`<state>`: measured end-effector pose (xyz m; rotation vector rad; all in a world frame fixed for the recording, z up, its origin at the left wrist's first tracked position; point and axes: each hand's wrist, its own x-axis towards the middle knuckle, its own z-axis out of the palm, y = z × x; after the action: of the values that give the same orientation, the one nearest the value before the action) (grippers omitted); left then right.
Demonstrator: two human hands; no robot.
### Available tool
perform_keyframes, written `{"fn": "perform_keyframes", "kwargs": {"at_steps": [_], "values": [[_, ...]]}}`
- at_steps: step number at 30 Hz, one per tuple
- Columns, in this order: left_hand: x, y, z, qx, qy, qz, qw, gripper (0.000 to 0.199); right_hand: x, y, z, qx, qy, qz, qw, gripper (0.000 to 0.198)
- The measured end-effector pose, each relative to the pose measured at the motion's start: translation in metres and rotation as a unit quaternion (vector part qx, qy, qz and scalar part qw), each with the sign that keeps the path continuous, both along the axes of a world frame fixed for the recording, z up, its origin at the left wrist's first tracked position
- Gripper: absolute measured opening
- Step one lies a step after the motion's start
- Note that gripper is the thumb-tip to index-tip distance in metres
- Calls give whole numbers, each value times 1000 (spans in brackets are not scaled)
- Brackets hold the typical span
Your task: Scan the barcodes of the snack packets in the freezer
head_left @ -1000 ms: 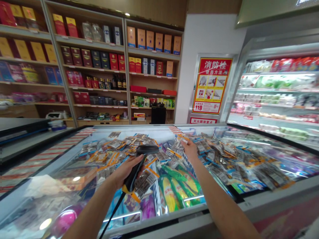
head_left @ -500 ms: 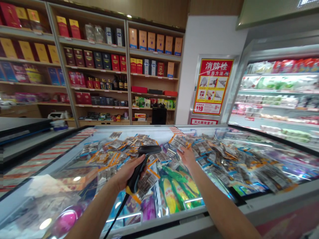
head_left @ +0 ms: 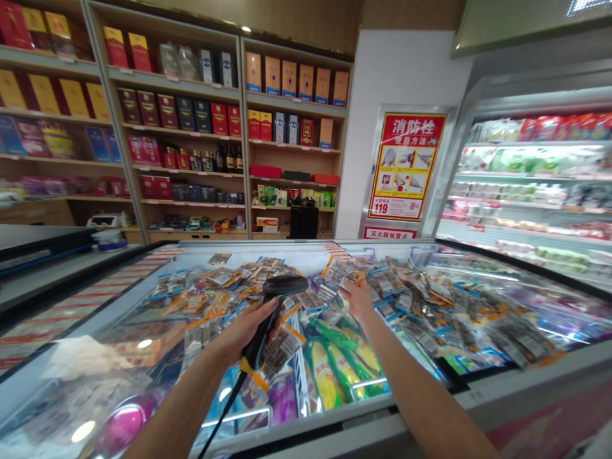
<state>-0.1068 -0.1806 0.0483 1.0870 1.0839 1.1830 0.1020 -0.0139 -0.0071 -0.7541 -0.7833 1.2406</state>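
Note:
My left hand is wrapped round the handle of a black barcode scanner, its head pointing to the right and its cable running down toward me. In my right hand, the fingers pinch the edge of a small clear snack packet with orange trim, held in front of the scanner head. Many similar packets with blue or orange edges lie on the freezer glass, a heap on the left and another on the right. One packet lies just behind the scanner handle.
Below my hands is a chest freezer with yellow-green corn packs inside. Shelves of boxed bottles line the back wall. A red fire-hydrant poster hangs beside a lit display fridge.
The view has shifted very slightly. Both hands keep their holds on the scanner and the packet, with hardly any movement.

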Motion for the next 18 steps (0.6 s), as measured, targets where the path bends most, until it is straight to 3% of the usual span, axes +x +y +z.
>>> {"fn": "perform_keyframes", "kwargs": {"at_steps": [4,11,16,18], "values": [[-2,0,3,-13,-7,18,1000,36,5,1,8,8,-8,-39,999,28],[-14,6,-4,-22,0,34,999,38,49,22,30,-71,27,-160,984,16],[-17,5,0,-42,1,51,998,34,72,32,30,-43,36,-252,966,18],[-18,4,3,-44,-14,69,997,30,79,33,28,7,-12,-274,962,26]]}}
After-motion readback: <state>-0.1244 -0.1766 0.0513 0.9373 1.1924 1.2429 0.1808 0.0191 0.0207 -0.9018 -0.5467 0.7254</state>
